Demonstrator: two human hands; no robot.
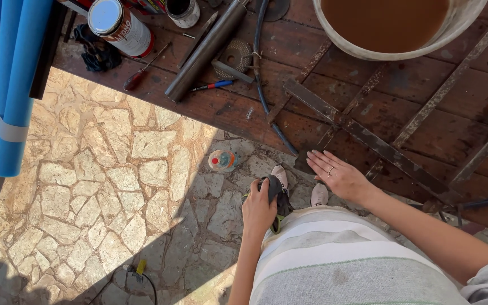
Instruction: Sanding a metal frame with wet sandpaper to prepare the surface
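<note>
Head view, read left to right, with the steel strip (368,138) as landmark.

Far left of the strip, blue tubes (7,79) hang past the counter's (425,113) end, above the stone floor (114,186). On the counter left of the strip lie a labelled can (121,25), a black rag (94,51), a red-handled screwdriver (142,70), a dark steel pipe (207,48) and a blue-and-red pen (213,86). A small plastic bottle (222,160) stands on the floor below the strip's near end.

The left hand (258,209) hangs off the counter, below and left of the strip; its fingers are clenched around a dark tool (275,195) with a green part at its lower end, whose kind cannot be told.

The right hand (340,175) rests flat on the counter edge, fingers (317,161) released and spread, empty, a ring on one. Its fingertips lie just beside the strip's near end, possibly touching it.

The strip's long axis runs diagonally, from that near end up-left of the right hand down to the right, passing just above the wrist. The right hand is thus much the nearer; the left hand is well apart from it, off the counter.

Above the strip, a pale tub (368,51) holds brown liquid. Right of the strip lie more rusty steel strips (453,79).
</note>
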